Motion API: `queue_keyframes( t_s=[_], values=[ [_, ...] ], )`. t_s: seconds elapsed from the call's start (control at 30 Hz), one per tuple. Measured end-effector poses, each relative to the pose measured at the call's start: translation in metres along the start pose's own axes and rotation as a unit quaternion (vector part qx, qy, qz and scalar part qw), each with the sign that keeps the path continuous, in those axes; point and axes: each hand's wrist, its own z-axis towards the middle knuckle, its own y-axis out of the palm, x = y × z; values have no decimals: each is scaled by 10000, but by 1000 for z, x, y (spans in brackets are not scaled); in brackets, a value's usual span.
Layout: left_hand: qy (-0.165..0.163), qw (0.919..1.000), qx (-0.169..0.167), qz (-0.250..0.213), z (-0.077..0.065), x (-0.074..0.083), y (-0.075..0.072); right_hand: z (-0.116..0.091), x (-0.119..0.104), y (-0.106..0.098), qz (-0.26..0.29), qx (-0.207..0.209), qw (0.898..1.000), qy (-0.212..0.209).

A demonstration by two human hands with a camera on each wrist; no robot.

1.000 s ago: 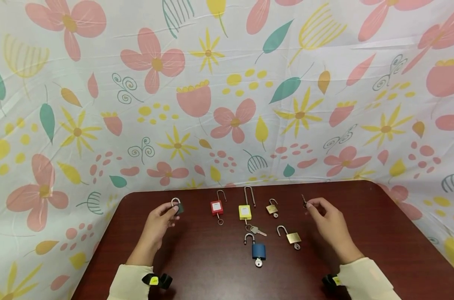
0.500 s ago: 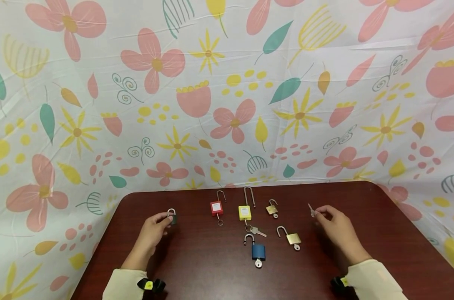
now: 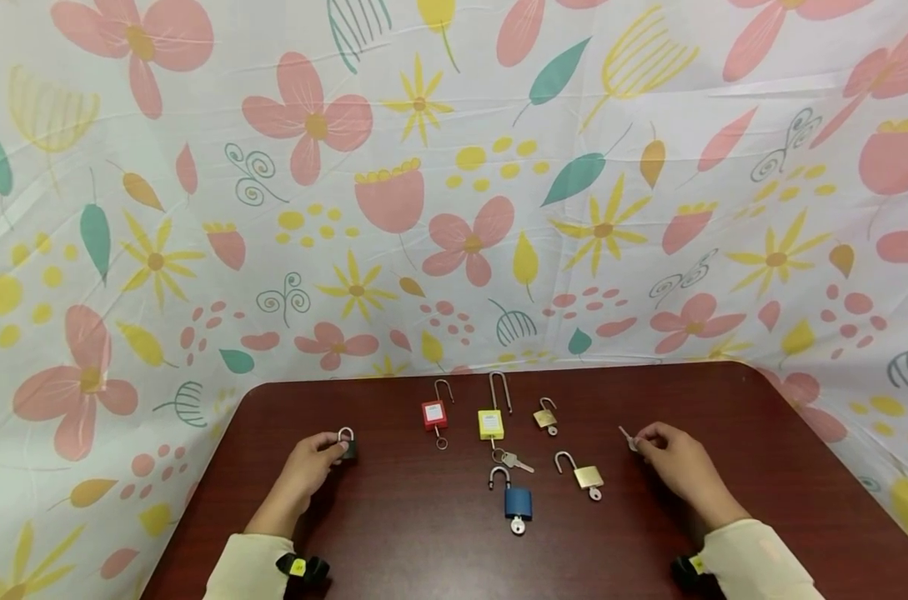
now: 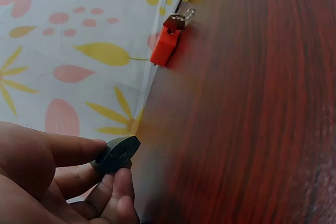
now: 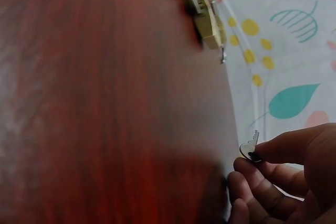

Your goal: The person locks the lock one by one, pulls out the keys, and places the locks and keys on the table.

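At the left of the table, my left hand (image 3: pixel 307 468) pinches a small dark padlock (image 3: pixel 350 451) between thumb and fingers. Its silver shackle points up in the head view. The left wrist view shows the padlock's dark body (image 4: pixel 123 153) tilted, with a keyhole on its end face. Over on the right side, my right hand (image 3: pixel 680 463) pinches a small silver key (image 3: pixel 629 439). In the right wrist view the toothed blade of the key (image 5: pixel 254 141) points up, away from the fingertips. Lock and key are far apart.
Between the hands lie a red padlock (image 3: pixel 434 414), a yellow padlock (image 3: pixel 490 424), a small brass padlock (image 3: pixel 545 420), a larger brass padlock (image 3: pixel 589 477) and a blue padlock (image 3: pixel 518 502), shackles open, keys attached. A flowered cloth (image 3: pixel 469 167) hangs behind the dark table (image 3: pixel 423 567).
My left hand has come lower and slightly left with the dark padlock, which has turned more upright. My right hand has moved right and lower, carrying the key. The other padlocks stay put.
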Motion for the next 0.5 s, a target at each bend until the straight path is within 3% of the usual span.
queue_keyframes(
  t_s=[0.23,0.5],
  values=[
    [2,10000,30,79,4,-5,2,5,2,4,-145,89,9997,-153],
    [-7,9999,-29,155,6,-8,4,7,4,6,-198,-36,9998,-51]
  ],
)
